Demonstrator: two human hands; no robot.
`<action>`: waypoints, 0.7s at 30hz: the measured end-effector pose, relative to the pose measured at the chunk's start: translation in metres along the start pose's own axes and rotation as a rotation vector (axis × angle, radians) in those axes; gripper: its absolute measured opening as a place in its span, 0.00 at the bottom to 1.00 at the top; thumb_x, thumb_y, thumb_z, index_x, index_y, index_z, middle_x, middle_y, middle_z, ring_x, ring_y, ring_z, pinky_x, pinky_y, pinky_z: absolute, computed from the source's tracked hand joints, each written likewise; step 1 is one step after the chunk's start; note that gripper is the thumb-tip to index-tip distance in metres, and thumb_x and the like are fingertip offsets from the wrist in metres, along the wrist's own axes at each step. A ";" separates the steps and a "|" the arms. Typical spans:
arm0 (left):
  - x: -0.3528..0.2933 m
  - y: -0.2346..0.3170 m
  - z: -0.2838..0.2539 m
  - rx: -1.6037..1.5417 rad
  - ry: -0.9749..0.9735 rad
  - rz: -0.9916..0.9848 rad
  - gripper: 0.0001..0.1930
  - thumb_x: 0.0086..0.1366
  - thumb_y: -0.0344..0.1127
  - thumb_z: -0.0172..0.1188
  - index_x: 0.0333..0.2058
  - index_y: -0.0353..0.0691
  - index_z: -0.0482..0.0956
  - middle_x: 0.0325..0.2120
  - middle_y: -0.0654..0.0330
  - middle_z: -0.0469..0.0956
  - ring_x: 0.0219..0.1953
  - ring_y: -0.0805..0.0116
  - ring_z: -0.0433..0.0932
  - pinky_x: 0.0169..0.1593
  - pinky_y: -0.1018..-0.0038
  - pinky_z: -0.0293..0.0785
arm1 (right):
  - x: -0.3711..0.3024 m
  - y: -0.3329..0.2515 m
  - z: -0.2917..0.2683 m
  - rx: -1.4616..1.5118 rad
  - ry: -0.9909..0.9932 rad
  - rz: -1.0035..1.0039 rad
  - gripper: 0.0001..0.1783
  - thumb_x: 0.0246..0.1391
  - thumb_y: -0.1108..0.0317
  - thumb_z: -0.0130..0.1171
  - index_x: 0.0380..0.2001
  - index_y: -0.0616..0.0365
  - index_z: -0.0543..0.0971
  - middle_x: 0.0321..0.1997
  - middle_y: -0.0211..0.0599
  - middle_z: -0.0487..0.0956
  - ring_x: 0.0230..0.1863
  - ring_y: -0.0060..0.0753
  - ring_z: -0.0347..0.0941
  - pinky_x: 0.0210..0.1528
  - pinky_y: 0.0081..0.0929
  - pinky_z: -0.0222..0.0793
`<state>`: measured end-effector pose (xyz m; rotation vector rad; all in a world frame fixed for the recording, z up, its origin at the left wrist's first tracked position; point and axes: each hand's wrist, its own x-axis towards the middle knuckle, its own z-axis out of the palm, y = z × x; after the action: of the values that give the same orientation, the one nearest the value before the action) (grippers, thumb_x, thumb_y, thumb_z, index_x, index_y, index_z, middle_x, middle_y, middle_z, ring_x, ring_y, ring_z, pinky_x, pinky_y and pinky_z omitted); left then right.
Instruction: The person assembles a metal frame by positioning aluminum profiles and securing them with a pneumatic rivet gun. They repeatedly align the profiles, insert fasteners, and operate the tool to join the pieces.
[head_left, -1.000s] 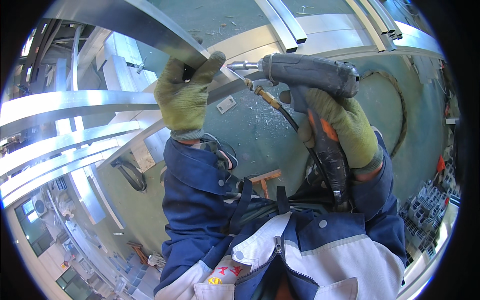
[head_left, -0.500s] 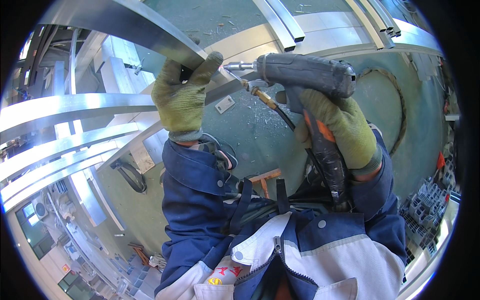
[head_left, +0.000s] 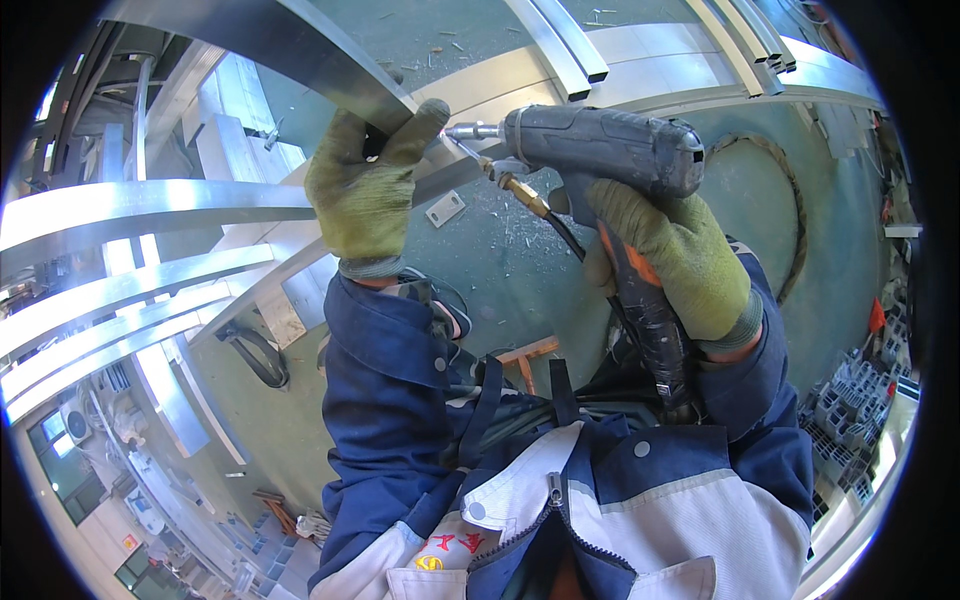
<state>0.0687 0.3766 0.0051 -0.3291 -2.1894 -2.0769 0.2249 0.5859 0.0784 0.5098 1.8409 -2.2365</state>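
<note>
My left hand [head_left: 365, 195], in a yellow-green work glove, is closed round the end of a long aluminium profile [head_left: 290, 50] that slants in from the upper left. In my right hand [head_left: 690, 265], gloved alike, is a dark power drill [head_left: 600, 145], its grip wrapped by my fingers. The drill lies level, with its chuck pointing left and its tip close beside my left fingers at the profile's end. Under the chuck a brass air nozzle [head_left: 525, 195] on a black hose angles toward the same spot. The glove and profile hide whatever the tip meets.
Several bright profiles [head_left: 160, 205] extend across the left side. A long metal beam [head_left: 660, 70] crosses behind my hands, with more square tubes [head_left: 555, 45] over it. On the green floor are a small metal plate [head_left: 445, 209], scattered shavings and a coiled hose [head_left: 800, 215].
The drill and my right hand have shifted very slightly left. My left hand keeps its hold on the profile, and the drill tip stays close beside it.
</note>
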 end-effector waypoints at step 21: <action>-0.004 0.008 0.001 -0.053 -0.037 -0.060 0.23 0.58 0.29 0.80 0.53 0.37 0.86 0.38 0.63 0.87 0.39 0.77 0.82 0.49 0.77 0.77 | -0.006 -0.004 0.008 -0.027 0.015 0.011 0.20 0.74 0.57 0.57 0.59 0.58 0.79 0.45 0.33 0.83 0.27 0.21 0.75 0.31 0.23 0.74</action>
<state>0.0749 0.3777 0.0118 -0.3120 -2.1942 -2.1805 0.2278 0.5786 0.0858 0.5328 1.8678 -2.2039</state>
